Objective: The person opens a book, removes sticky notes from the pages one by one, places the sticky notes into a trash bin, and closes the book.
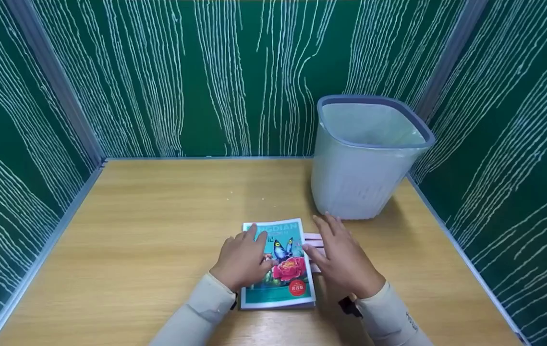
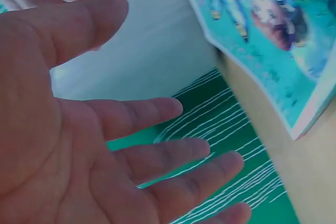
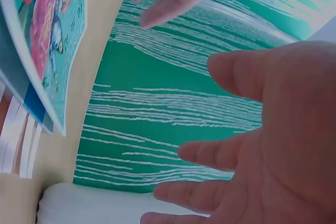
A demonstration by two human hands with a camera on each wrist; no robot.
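A paperback book (image 1: 288, 269) with a teal cover, a butterfly and a pink flower lies face up on the table. Several pale strips (image 1: 314, 243) stick out from beneath its right edge; in the right wrist view these strips (image 3: 16, 140) show below the cover's edge. Over the book's left side hovers my left hand (image 1: 243, 257), fingers spread and holding nothing. My right hand (image 1: 345, 257) is just right of the book, above the strips, its fingers extended. Both wrist views show bare palms apart from the book (image 2: 262, 30).
A white waste bin (image 1: 362, 178) with a grey-blue rim stands at the back right of the wooden table (image 1: 158, 216). Green panels with white wavy lines (image 1: 215, 77) enclose the back and both sides. A few tiny specks lie behind the book.
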